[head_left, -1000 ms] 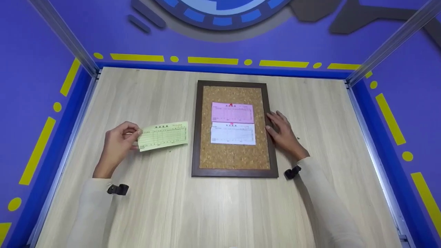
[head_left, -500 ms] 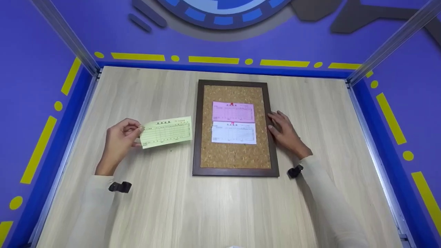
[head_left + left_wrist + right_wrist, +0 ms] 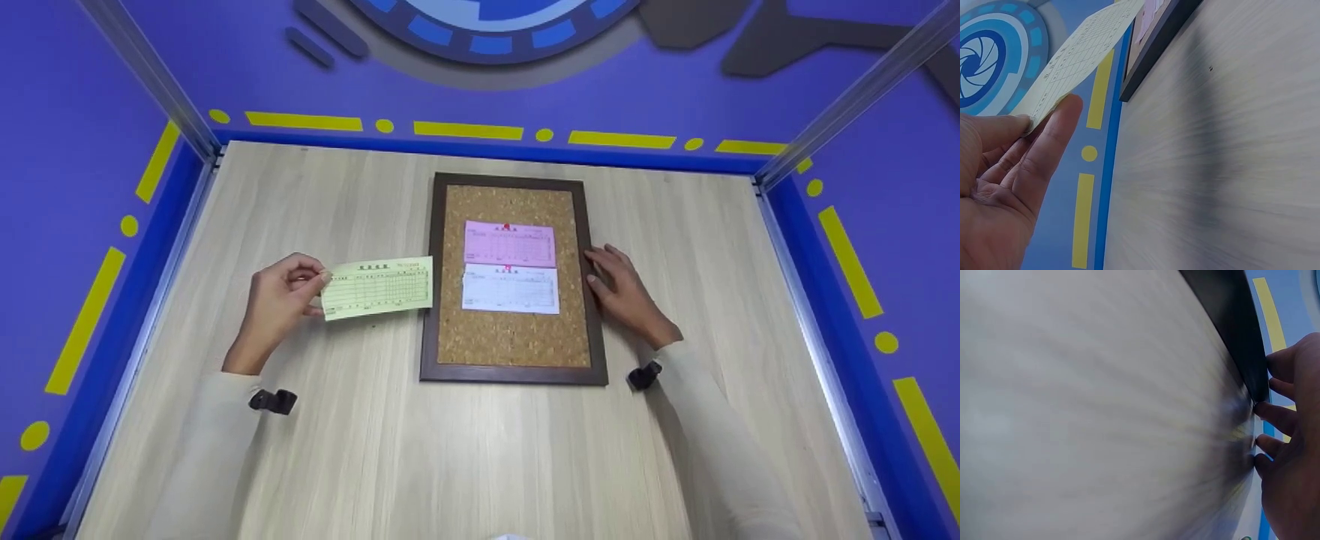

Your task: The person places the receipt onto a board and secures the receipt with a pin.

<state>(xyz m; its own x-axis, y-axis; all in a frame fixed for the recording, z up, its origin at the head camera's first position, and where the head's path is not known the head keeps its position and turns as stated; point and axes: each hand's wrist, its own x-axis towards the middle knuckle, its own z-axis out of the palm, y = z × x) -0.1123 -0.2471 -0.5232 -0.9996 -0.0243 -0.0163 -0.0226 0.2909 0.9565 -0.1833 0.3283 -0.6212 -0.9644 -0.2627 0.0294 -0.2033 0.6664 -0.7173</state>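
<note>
My left hand point(image 3: 281, 307) pinches the left end of a green printed form slip point(image 3: 379, 289) between thumb and fingers. In the left wrist view the slip point(image 3: 1075, 53) is held up off the table, and its far end overlaps the board's left frame in the head view. The framed cork board point(image 3: 514, 341) lies on the table. A pink slip point(image 3: 510, 245) and, just below it, a white slip point(image 3: 510, 291) are fixed to the cork with red push pins point(image 3: 507, 226) at their top edges. My right hand point(image 3: 626, 296) rests its fingertips against the board's right frame edge.
The wood-grain table point(image 3: 495, 450) surrounds the board. Blue panels with yellow marks stand at the back and both sides, joined by metal posts point(image 3: 847, 94). A small white thing point(image 3: 510, 536) just shows at the bottom edge of the head view.
My left hand has carried the green slip rightward and slightly up, from beside the board to over its left frame edge. The right hand stays at the right frame.
</note>
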